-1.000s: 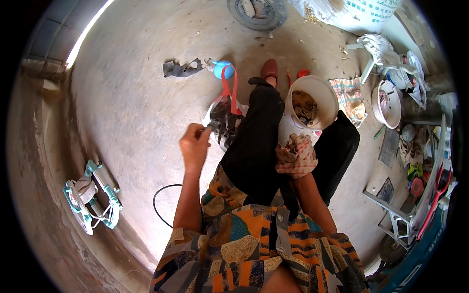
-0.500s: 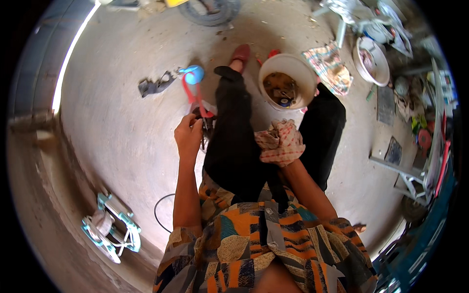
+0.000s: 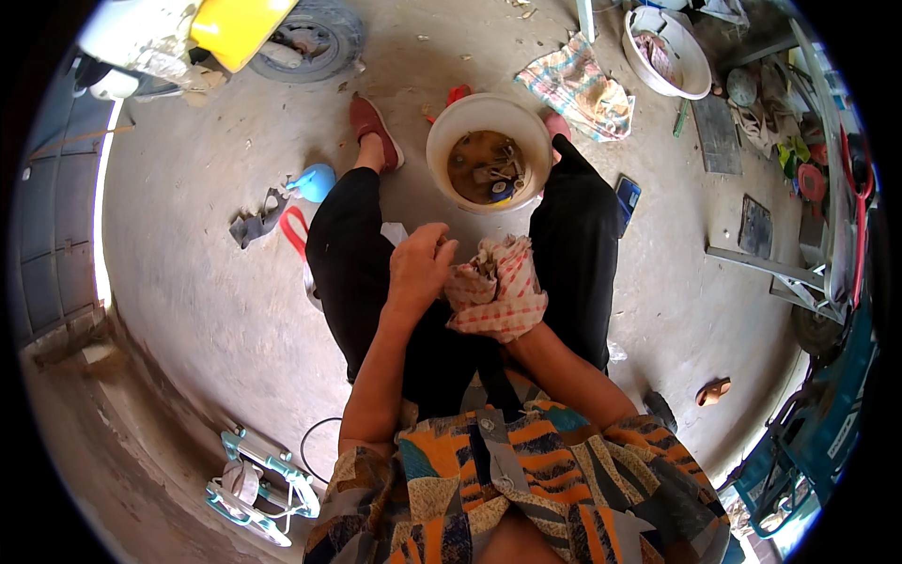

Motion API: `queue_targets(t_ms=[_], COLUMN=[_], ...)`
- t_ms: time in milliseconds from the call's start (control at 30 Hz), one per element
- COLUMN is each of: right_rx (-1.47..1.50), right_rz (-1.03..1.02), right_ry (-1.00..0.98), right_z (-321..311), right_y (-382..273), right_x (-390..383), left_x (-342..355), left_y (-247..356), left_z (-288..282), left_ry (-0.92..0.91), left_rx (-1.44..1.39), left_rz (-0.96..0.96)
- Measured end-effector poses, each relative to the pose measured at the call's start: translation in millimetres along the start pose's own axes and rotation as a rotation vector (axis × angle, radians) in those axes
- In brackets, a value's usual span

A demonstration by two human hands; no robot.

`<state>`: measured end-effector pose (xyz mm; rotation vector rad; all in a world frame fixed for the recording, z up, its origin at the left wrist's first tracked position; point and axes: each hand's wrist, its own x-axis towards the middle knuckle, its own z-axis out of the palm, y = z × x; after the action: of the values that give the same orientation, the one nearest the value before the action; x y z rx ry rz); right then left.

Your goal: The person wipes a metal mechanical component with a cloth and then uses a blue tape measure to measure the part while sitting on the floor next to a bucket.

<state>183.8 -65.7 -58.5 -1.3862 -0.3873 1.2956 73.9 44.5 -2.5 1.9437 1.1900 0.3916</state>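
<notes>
My left hand point(image 3: 420, 273) is over my lap, its fingers curled together in a pinch; what they hold, if anything, is hidden. Close beside it on the right, my right hand point(image 3: 498, 291) wears a pale, red-checked cloth glove point(image 3: 503, 320). The gloved fingers are bent inward around a small dark thing too hidden to name. Between my feet stands a white bucket point(image 3: 440, 160), holding brownish liquid, several metal parts and a round blue piece point(image 3: 499, 192). To the left of my left leg, a red strap or handle point(image 3: 294, 230) shows partly.
On the floor lie a blue ball-like thing point(image 3: 317, 182), a dark scrap point(image 3: 252, 224), a phone point(image 3: 628, 199) and a checked cloth point(image 3: 584, 89). A wheel point(image 3: 315, 42) is at the far left, a white basin point(image 3: 695, 75) far right. A small wheeled frame point(image 3: 258, 493) stands near left.
My left hand has moved right, from the dark parts beside my left leg to the gloved right hand. My left leg has swung left, and the head view has shifted.
</notes>
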Motion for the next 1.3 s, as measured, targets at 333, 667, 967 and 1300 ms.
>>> queue_targets(t_ms=[333, 667, 967, 1300], right_rx=[-1.144, -0.714, -1.049, -0.978], right_rz=[-0.621, -0.066, 0.191, 0.217], right_ry=[0.027, 0.308, 0.501, 0.525], right_z=[-6, -103, -208, -209], right_y=[-34, -6, 61, 71], right_x=[-14, 139, 293, 289], left_x=[101, 203, 217, 211], left_y=[-20, -124, -156, -163], left_z=[65, 198, 232, 239], left_ry=[-0.166, -0.451, -0.472, -0.521], left_rx=[0.303, 0.764, 0.819, 0.9], left_rz=[0.155, 0.119, 0.175, 0.212])
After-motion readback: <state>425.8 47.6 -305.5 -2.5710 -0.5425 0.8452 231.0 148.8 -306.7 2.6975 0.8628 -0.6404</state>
